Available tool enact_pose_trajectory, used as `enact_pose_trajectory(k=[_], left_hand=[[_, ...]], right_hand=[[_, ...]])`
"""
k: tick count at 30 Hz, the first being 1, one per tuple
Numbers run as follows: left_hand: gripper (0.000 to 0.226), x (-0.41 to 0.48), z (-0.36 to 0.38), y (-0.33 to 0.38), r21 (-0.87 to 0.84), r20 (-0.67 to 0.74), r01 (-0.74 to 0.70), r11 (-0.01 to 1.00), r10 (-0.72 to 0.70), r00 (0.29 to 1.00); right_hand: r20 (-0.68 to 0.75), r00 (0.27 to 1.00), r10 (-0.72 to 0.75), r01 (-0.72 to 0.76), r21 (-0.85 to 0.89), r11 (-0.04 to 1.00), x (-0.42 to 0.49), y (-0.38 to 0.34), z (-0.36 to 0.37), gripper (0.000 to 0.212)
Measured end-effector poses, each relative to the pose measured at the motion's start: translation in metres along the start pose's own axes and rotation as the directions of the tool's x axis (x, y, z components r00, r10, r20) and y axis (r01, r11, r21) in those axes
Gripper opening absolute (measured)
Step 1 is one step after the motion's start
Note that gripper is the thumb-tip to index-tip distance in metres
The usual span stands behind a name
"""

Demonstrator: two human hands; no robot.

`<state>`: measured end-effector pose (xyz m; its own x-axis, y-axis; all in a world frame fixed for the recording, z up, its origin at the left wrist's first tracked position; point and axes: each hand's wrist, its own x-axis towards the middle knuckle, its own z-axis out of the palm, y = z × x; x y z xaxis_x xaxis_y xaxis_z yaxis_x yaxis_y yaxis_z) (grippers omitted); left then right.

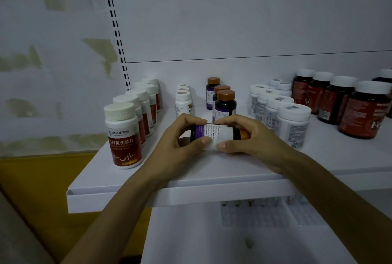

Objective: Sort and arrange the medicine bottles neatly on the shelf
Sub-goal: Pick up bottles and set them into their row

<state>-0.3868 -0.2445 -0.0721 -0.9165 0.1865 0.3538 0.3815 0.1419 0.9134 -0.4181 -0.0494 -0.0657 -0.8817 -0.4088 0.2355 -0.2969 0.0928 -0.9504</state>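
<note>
Both hands hold one dark bottle [220, 131] sideways just above the shelf [201, 173]. The left hand [180, 136] curls its fingers [187, 118] round the base, and the right hand [252, 138] grips the orange-capped end. Just behind the fingers stand three orange-capped bottles [225, 102]. Left of the fingers is a row of red-labelled bottles [125, 136]; to the right are plain white bottles [292, 123] and dark red bottles [364, 111].

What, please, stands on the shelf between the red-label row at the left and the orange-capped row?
In the head view, a short row of small white bottles stands there, with bare shelf on either side.
</note>
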Motion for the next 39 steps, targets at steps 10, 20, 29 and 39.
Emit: enact_pose_trajectory(k=[10,20,29,39], left_hand=[[0.031,0.001,-0.003,-0.004,0.031,0.026,-0.033,0.999,0.032,0.999],[0.023,0.001,0.002,-0.001,-0.015,-0.011,0.004,1.000,-0.004,1.000],[0.027,0.007,0.004,-0.004,-0.102,-0.049,0.073,0.992,-0.078,0.996],[0.073,-0.001,0.017,0.012,0.035,0.150,-0.215,0.976,0.207,0.967]], right_hand=[[-0.012,0.999,0.033,-0.032,0.064,0.997,0.003,0.001,0.000,0.020],[-0.056,0.998,0.041,-0.041,0.005,0.999,0.005,0.001,0.002,0.022],[-0.066,0.998,0.018,-0.018,-0.003,1.000,-0.001,-0.003,0.004,0.051],[-0.355,0.917,-0.180,0.100,-0.232,0.967,-0.061,-0.031,0.018,0.039]])
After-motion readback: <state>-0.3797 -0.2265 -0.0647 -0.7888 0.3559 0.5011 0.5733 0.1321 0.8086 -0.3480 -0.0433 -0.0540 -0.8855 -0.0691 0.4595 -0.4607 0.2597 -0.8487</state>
